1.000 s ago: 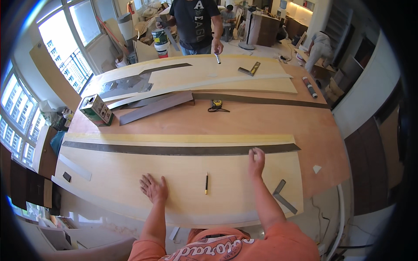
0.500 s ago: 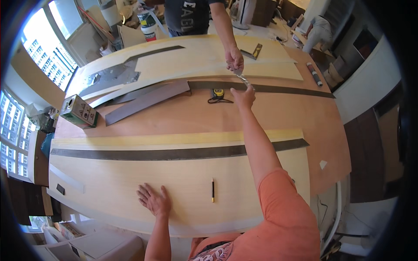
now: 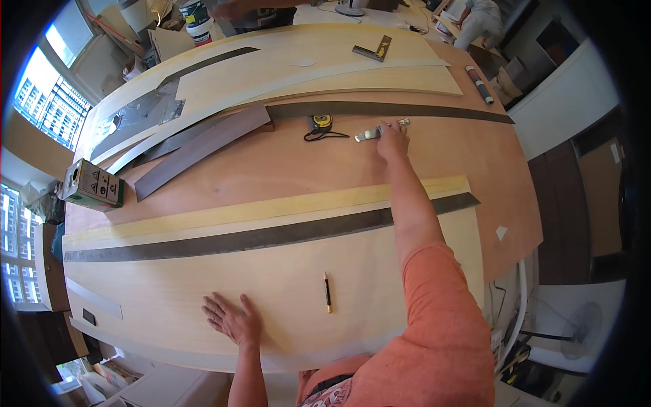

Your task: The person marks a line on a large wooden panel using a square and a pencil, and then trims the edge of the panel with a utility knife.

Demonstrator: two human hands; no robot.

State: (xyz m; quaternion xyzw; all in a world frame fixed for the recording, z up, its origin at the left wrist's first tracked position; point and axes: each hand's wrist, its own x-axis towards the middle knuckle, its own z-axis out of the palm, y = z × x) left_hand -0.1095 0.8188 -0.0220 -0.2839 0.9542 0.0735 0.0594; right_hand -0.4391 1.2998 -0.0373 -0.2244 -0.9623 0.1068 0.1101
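My left hand [image 3: 234,321] lies flat on a pale wood-grain sheet [image 3: 169,292], fingers spread, holding nothing. A pencil [image 3: 327,293] rests on the same sheet to its right. My right arm stretches across to the far part of the table, where my right hand [image 3: 393,141] is closed over a narrow silvery metal tool [image 3: 366,135]. Both ends of the tool stick out past my fingers; its exact kind is hard to make out. A yellow and black tape measure [image 3: 321,123] with a cord sits to the left of it. A long dark straight strip [image 3: 271,235] crosses the near sheet.
Dark strips [image 3: 203,150] lie farther back beside more pale sheets [image 3: 298,74]. A metal can [image 3: 93,184] stands at the left, a try square [image 3: 374,49] and a dark tube [image 3: 479,85] at the far right. Across the table is another person [image 3: 261,17]; a second one [image 3: 480,24] is at the back right.
The other person's hand has let go of the silvery tool and withdrawn. My right hand has brought it down near the table beside the tape measure. My view has shifted; my left hand stays flat.
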